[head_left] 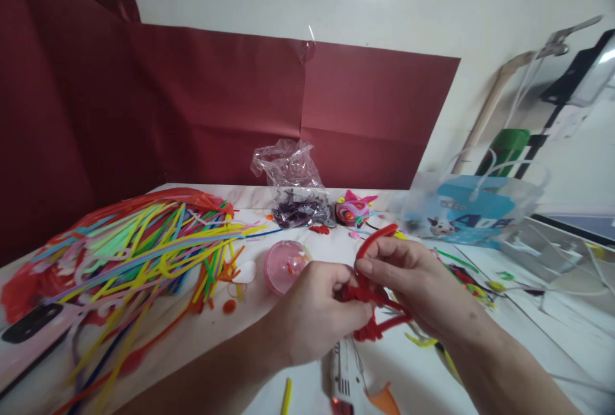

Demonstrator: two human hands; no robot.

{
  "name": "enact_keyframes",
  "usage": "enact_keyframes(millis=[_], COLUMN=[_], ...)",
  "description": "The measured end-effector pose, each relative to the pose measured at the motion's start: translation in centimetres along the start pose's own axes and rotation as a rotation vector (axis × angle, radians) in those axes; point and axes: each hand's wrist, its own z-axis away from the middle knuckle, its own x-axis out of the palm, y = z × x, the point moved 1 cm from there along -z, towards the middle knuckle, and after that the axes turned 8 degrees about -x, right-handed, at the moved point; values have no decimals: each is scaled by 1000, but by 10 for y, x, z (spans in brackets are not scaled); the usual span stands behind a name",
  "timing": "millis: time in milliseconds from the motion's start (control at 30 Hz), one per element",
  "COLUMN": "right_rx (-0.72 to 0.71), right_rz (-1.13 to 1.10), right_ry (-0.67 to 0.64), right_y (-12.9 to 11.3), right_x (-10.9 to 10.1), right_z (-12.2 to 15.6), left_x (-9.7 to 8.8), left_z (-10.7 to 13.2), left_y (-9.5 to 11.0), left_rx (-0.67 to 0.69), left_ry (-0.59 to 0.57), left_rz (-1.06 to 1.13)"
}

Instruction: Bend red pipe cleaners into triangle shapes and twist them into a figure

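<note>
Both my hands meet above the middle of the table, around a red fuzzy pipe cleaner piece (369, 328) with twisted loops. My left hand (319, 312) is closed on its near part, with thumb and fingers pressed together. A red pipe cleaner end (377, 240) curves up from the pinch of my right hand (408, 274). Part of the piece is hidden behind my fingers. Below my hands lies a white glue gun (344, 376) with a small red light showing.
Many colourful pipe cleaners (163, 242) spread from a red bag on the left. Behind my hands are a pink round container (283, 266), a clear bag (298, 203) with dark strands and a pink fuzzy figure (354, 209). A blue-white carrier bag (475, 210) stands right; a phone (36, 332) lies left.
</note>
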Motion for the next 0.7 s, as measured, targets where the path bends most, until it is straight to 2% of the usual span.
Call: enact_keyframes(millis=[167,333,467,533,600,700], right_rx=[35,111,147,85,-45,-217], right_rz=[-25,-154,-147,-43,46,-3], right_ry=[67,131,66,61,130,173], right_y=[-2,1,5,5,2,-6], right_x=[1,7,8,6,3,-1], right_z=[-1,-3,-5,-6,-5,-2], left_x=[1,0,0,-1,-3,-5], left_z=[2,0,-2,-3,-4,-5], left_y=[4,5,4,5,6,6], left_rx=[9,116,112,77,57,18], left_ry=[5,-3,22,25,17,-32], left_rz=[13,130,195,234,290,372])
